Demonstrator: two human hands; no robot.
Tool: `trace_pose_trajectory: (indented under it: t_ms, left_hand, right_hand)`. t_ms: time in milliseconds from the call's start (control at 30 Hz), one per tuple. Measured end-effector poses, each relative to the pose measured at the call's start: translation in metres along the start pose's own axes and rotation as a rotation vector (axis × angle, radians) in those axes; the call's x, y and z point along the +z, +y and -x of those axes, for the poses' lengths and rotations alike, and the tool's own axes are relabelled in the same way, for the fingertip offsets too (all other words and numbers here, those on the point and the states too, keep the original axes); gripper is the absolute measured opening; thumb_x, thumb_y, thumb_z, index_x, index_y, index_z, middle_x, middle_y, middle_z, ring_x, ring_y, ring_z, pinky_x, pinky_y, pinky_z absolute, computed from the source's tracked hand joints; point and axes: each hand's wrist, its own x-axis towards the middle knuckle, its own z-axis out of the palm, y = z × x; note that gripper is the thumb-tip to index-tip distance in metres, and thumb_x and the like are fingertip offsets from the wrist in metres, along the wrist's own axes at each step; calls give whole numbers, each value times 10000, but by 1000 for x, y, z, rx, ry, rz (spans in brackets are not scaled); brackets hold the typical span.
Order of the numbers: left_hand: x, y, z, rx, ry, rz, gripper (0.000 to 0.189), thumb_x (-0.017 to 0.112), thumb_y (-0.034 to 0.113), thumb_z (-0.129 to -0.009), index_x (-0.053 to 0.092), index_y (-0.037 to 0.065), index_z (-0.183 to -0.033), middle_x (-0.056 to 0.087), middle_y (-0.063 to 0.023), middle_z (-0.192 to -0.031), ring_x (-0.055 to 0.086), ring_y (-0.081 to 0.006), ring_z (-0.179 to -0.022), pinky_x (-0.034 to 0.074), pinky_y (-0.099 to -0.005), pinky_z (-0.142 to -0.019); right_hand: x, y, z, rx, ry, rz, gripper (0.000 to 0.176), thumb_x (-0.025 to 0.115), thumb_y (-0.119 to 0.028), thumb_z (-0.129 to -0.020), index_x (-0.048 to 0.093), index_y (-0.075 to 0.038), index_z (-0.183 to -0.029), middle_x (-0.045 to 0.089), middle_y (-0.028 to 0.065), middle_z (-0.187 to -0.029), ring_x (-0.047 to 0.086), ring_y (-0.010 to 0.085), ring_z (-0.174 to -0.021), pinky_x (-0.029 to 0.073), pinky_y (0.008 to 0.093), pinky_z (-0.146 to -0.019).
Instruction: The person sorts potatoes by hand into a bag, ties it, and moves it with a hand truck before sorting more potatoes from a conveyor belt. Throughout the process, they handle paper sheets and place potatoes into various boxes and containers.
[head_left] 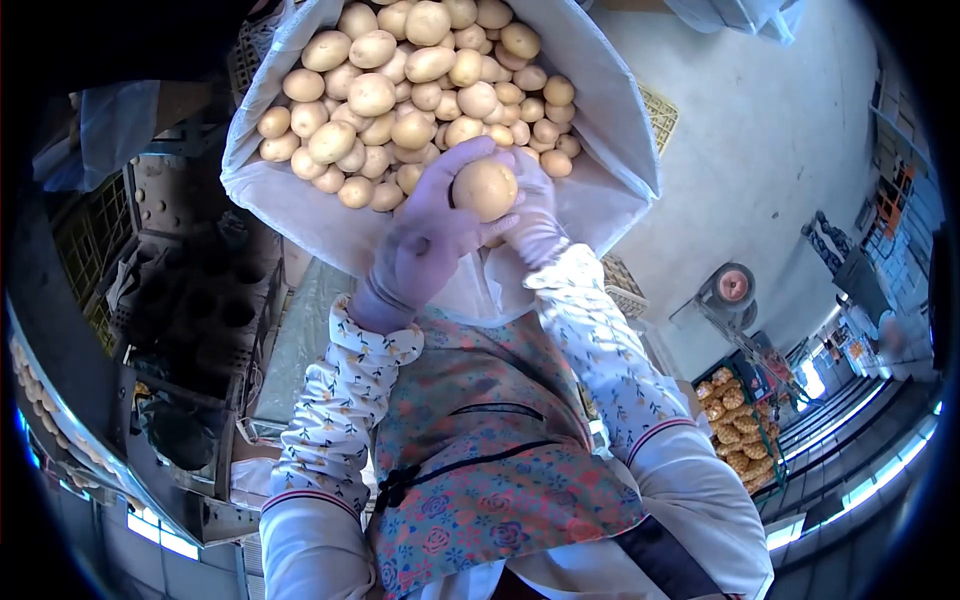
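Note:
A large pale potato (485, 190) is held between my two gloved hands, over the near edge of a white-lined container (330, 225). Around its left side curl the fingers and thumb of my left hand (432, 225). My right hand (535, 205) grips it from the right, the fingertips reaching underneath and in front. Both gloves are thin and purplish. Just beyond the hands, a heap of loose potatoes (400, 90) of mixed sizes fills the container. The underside of the held potato is hidden.
To the left stands dark machinery with a perforated rack (190, 290). A hand truck wheel (733, 286) is on the floor at right, near a crate of bagged potatoes (735, 425). Yellow plastic crates (657, 115) sit beside the container.

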Motion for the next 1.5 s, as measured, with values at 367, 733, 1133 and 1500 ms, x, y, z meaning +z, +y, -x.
trace_pose_trajectory:
  t_ms: [367,733,1133,1500]
  left_hand:
    - [17,-3,9,291,140,-356,788,630,-10,-794,280,-5,-1500,434,-148,-1468,420,-244,-1359,347,-357,-1118]
    - [24,6,18,330,54,-810,736,763,97,-780,411,32,-1424,457,-172,-1426,477,-293,-1299,394,-391,-1077]
    - [75,25,77,543,185,-1102,671,734,244,-798,470,23,-1374,566,-217,-1265,565,-393,-1164,456,-466,-984]
    - [-11,168,166,310,209,-1107,584,773,411,-774,606,86,-1229,656,-145,-1100,629,-332,-1027,481,-415,-910]
  right_hand:
    - [-102,-69,49,67,-631,-1675,706,573,-86,-937,216,-20,-1543,413,133,-1475,447,206,-1343,382,336,-1089]
    - [-124,-76,64,-75,-606,-1714,815,618,-48,-846,198,8,-1542,311,152,-1544,350,255,-1421,254,380,-1178]
    - [-122,-98,99,-682,40,-310,580,568,-378,-984,457,5,-1405,540,182,-1322,496,336,-1264,402,398,-1072]
    - [-118,-301,100,-562,-435,-653,423,394,-231,-1046,526,73,-1310,597,168,-1271,595,226,-1134,473,322,-968]
